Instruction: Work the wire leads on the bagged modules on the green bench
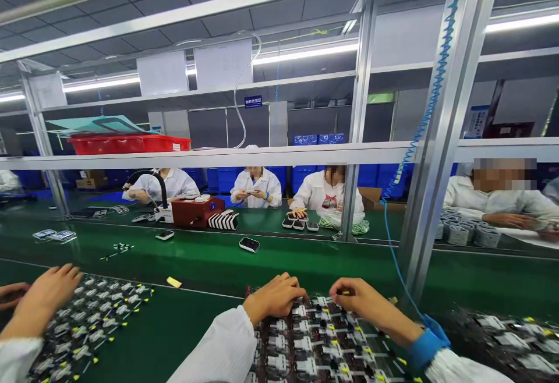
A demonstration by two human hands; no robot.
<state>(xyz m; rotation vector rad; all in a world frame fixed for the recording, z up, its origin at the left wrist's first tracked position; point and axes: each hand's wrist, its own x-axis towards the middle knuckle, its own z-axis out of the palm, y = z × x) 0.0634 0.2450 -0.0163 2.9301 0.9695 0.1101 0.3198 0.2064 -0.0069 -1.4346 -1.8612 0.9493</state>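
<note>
In front of me lies a dense array of small electronic assemblies (305,345) with white blocks, dark parts and yellow-tipped leads. My left hand (279,295) rests at the array's far left edge, its fingers bent down and closed; whatever they grip is hidden. At the far right edge, my right hand (356,297) is curled with thumb and fingertips together in a pinch; anything between them is too small to make out. A blue wrist strap (430,339) circles my right wrist, tied to a blue cord (395,255).
Another person's hand (50,293) reaches over a similar array (94,319) at left. More assemblies (515,342) lie at right. A handheld device (249,245) sits on the green belt (201,255). A metal post (430,214) stands at right. Several co-workers sit opposite.
</note>
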